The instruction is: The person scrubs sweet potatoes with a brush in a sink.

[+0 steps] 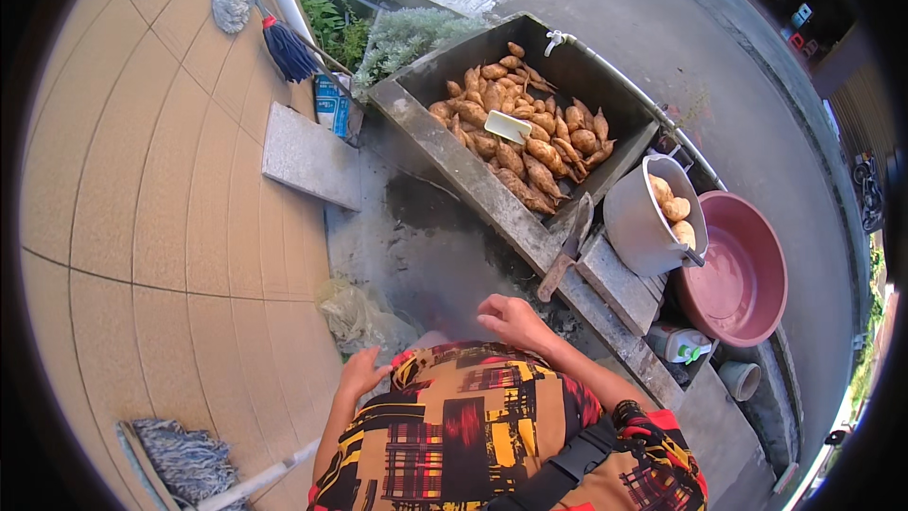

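Note:
My left hand (361, 375) is held low at the left side of my body, empty, its thumb apart from the fingers. In front of my belly is my right hand (518, 324), also empty, with its fingers loosely bent and apart. The nearest thing to it is a large knife (571, 248) with a wooden handle, lying on the rim of a concrete sink (445, 156). Many brown sweet potatoes (511, 159) fill much of the sink. A small whitish tray-like piece (508, 127) rests on top of them. Several pale sweet potatoes (675, 209) sit in a grey bucket (643, 222) right of the knife.
A pink basin (747, 270) stands beyond the bucket, with a plastic bottle (679, 344) and a small pot (740, 379) nearby. A tap (556, 38) is at the sink's far edge. Leftward are a stone slab (312, 159), a plastic bag (364, 317) and mops (284, 49).

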A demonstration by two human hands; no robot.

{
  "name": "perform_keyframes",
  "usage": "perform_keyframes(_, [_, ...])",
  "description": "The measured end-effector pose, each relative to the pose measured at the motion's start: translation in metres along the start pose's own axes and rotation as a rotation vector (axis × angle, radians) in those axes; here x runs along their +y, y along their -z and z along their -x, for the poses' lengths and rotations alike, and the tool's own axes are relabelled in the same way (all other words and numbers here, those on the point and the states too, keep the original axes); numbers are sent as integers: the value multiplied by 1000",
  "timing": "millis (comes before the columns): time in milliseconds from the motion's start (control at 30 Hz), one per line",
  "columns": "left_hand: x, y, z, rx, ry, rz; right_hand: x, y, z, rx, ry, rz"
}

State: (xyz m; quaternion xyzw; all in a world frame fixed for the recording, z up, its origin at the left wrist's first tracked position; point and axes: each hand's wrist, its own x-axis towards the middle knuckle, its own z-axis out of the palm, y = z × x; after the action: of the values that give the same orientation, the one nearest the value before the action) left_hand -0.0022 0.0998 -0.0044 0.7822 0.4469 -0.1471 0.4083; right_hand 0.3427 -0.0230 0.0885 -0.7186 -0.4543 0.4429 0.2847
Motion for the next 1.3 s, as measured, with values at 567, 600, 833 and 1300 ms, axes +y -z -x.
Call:
perform_keyframes(567, [91,173,-221,-38,-475,-154,-30,52,-149,401,-104,-143])
perform_keyframes(600, [97,179,-231,-30,-488,-165,-24,61,-161,431,-108,-153])
perform_keyframes(833, [131,247,-299,12,-526,-110,7,127,-251,578,-215,-74])
perform_keyframes(1300, [244,299,-493,-148,-499,259,50,175,-354,536,-343,297])
